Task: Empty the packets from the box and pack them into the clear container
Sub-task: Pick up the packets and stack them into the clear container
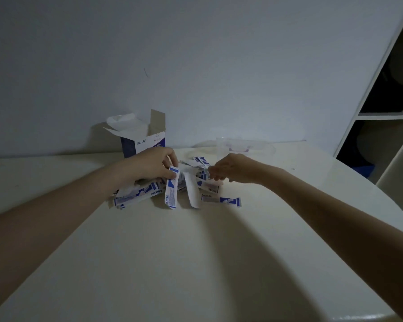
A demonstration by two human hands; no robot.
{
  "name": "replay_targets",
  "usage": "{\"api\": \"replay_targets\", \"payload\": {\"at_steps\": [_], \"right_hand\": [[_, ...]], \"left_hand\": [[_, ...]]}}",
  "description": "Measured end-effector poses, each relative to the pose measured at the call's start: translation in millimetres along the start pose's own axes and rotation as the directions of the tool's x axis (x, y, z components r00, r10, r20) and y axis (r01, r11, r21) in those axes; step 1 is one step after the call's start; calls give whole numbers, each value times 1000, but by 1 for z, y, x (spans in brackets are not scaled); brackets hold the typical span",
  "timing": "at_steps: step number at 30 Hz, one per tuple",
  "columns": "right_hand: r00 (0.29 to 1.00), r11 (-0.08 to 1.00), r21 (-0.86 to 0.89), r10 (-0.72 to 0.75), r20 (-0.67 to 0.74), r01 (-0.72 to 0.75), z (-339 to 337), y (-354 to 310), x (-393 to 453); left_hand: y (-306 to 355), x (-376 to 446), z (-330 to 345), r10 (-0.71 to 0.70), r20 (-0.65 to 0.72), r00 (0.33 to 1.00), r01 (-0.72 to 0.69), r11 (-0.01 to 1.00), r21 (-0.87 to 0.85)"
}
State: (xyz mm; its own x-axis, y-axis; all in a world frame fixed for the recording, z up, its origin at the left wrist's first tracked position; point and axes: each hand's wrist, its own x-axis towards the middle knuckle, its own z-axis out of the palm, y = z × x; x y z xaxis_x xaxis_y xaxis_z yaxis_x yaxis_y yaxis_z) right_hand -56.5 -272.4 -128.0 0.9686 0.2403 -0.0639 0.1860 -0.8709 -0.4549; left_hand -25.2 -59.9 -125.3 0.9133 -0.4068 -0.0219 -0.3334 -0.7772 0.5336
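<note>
Many packets (172,191) lie heaped mid-frame on the worktop (196,252), tipped out for sorting. The left hand (149,165) pinches one upright; the right hand's (230,168) grip is unclear. Box (141,141) stands behind, clear container (237,145) upper right.

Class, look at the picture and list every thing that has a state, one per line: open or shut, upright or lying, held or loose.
box: upright, top flaps open.
packets: loose heap on the table.
clear container: behind the heap; contents cannot be told.
left hand: pinches one packet.
right hand: fingers curled at the heap; grasp unclear.
</note>
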Motion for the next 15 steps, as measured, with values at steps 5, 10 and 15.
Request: {"api": "replay_targets", "payload": {"at_steps": [5, 10, 15], "right_hand": [[1000, 994, 107, 21, -17, -19, 15, -19, 5], [997, 996, 78, 56, -61, -51, 35, -40, 12], [991, 956, 287, 94, -96, -63, 22, -34, 14]], "left_hand": [[2, -4, -4, -37, -13, 999, 34, 987, -155], [4, -8, -2, -56, 33, 998, 60, 984, -169], [3, -13, -7, -50, -35, 998, 47, 994, -100]]}}
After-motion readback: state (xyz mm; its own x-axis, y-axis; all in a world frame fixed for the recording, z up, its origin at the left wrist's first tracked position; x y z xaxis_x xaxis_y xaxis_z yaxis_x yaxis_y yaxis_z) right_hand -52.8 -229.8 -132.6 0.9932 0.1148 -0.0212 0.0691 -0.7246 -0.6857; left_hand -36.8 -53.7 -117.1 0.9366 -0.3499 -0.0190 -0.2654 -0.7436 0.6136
